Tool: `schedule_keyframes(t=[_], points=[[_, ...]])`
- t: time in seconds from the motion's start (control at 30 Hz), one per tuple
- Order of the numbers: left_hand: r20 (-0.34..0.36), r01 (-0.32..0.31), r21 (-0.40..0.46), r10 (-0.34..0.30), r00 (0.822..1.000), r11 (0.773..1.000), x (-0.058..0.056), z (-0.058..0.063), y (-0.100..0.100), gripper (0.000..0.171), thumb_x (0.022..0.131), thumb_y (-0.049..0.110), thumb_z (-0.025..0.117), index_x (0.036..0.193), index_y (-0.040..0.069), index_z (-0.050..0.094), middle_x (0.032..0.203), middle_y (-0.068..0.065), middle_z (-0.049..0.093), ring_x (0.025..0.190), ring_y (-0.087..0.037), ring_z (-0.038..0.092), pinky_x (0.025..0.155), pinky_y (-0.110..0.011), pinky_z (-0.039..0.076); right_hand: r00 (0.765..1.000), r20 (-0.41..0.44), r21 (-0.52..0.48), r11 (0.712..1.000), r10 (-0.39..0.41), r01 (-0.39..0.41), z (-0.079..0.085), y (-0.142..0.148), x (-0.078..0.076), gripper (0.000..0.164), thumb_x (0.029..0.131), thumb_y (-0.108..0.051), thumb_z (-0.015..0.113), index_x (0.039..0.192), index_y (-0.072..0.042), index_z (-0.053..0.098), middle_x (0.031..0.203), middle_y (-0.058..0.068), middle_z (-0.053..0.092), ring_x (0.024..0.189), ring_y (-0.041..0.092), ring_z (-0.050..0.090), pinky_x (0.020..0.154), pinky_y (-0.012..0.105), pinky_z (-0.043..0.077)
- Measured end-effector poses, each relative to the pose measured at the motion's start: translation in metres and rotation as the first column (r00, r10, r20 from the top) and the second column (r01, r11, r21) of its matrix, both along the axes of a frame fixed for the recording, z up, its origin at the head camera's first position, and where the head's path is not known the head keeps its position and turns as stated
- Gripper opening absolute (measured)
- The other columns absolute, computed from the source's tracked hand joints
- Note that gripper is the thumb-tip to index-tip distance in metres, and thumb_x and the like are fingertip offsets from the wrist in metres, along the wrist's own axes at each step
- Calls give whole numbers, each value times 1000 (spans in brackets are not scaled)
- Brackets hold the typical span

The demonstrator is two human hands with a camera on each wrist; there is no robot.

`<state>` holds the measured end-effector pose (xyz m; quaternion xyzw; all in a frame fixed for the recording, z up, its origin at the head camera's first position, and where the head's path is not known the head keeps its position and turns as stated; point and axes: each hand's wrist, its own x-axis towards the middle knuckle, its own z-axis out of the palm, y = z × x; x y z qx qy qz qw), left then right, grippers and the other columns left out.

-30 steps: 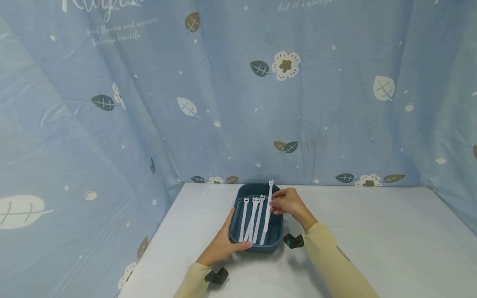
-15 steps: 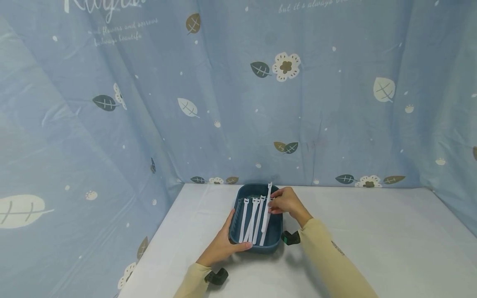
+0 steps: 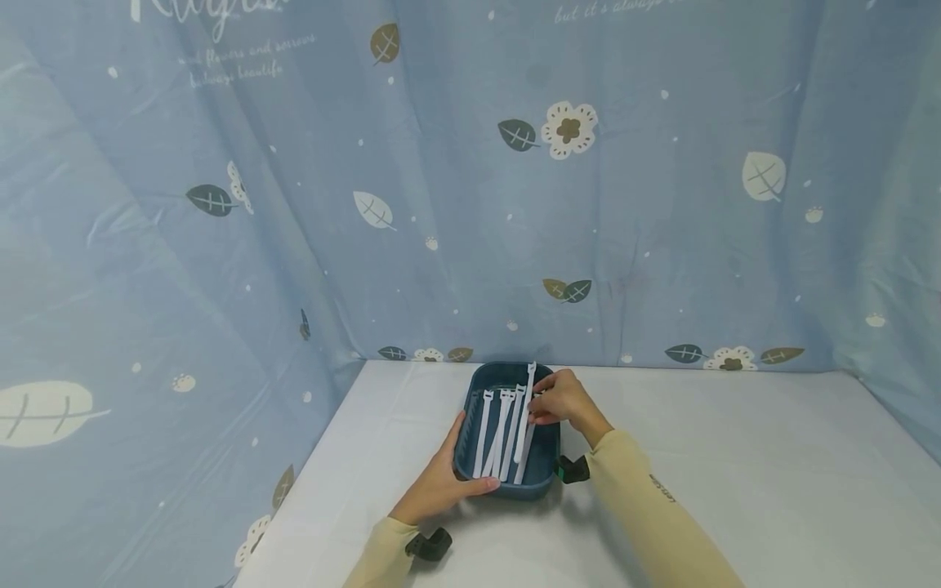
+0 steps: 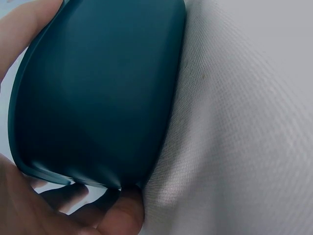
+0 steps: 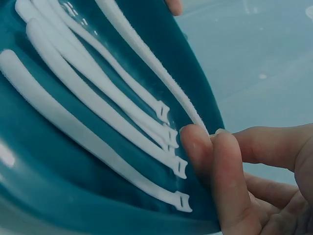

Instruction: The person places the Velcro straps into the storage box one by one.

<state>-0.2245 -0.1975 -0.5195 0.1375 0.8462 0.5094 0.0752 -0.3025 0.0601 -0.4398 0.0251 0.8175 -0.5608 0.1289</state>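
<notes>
A dark teal plastic bin (image 3: 531,492) rests on the table, with several white hook-and-loop cable ties (image 3: 481,437) lying lengthwise inside. My left hand (image 3: 435,490) grips its near left corner, thumb over the near rim and fingers along the left side. In the left wrist view, those fingers (image 4: 122,210) curl against the bin's outer wall. Thumb and fingertips of my right hand (image 3: 564,400) pinch one cable tie (image 5: 156,68) over the bin's right part. Its slotted head sticks up past the far rim in the head view; the right wrist view hides that head behind the fingers.
A white cloth covers the table (image 3: 720,457) around the bin. Behind it hangs a blue patterned curtain (image 3: 456,286), close to the bin's far end, and it continues along the left side.
My right hand has shifted slightly left, and the pinched cable tie sits a little left and lower. My left hand and the bin stay almost in place.
</notes>
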Motion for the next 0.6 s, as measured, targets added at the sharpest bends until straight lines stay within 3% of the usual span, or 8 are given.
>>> schedule_keyframes(t=[0.23, 0.6], points=[[3, 5, 7, -5, 1000, 1000, -1, -1, 0, 125, 81, 44, 88, 168, 26, 0, 175, -8, 15, 156, -37, 31, 121, -63, 31, 1000, 4, 8, 1000, 7, -7, -1, -1, 0, 39, 90, 2, 73, 126, 13, 62, 86, 18, 74, 58, 13, 71, 59, 25, 61], [7, 9, 16, -9, 1000, 1000, -1, -1, 0, 123, 82, 43, 87, 167, 33, 0, 175, -7, 16, 154, -34, 34, 121, -60, 32, 1000, 13, 5, 1000, 9, -9, -4, -2, -2, 35, 88, 4, 74, 121, 12, 64, 80, 16, 75, 58, 14, 72, 58, 26, 61]])
